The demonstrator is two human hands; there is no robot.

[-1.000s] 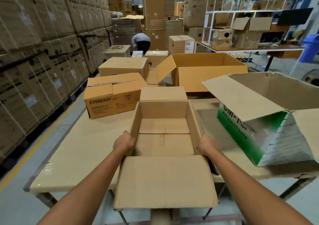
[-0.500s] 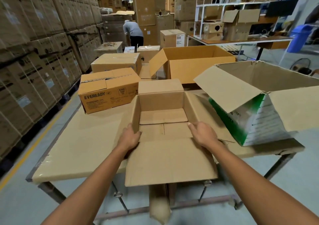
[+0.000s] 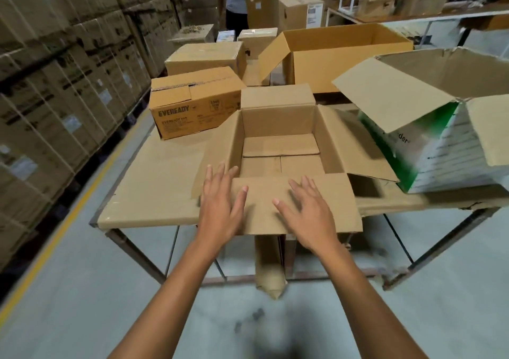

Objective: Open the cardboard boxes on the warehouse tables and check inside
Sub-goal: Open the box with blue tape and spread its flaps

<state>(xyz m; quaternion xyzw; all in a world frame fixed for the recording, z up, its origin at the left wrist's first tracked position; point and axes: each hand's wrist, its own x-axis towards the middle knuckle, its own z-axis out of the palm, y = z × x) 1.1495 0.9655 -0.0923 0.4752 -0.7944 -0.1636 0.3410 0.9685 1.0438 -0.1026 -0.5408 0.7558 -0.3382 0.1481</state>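
Reaching fwd w/ both forearms bare, angled in from the lower corners toward centre. Holding L hand (image 3: 223, 204) palm down, fingers (image 3: 220, 174) straight & spread, thumb out toward the R. Holding R hand (image 3: 307, 215) the same way: palm down, fingers fanned, thumb toward the L, slightly blurred. Side by side, near, not touching; L a bit further fwd. Wrists straight, in line w/ forearms.

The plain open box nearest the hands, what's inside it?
Inside the plain open box, only its own folded bottom flaps show; no contents are visible. The near flap, with the left hand and right hand over it, hides the floor strip by the front wall.
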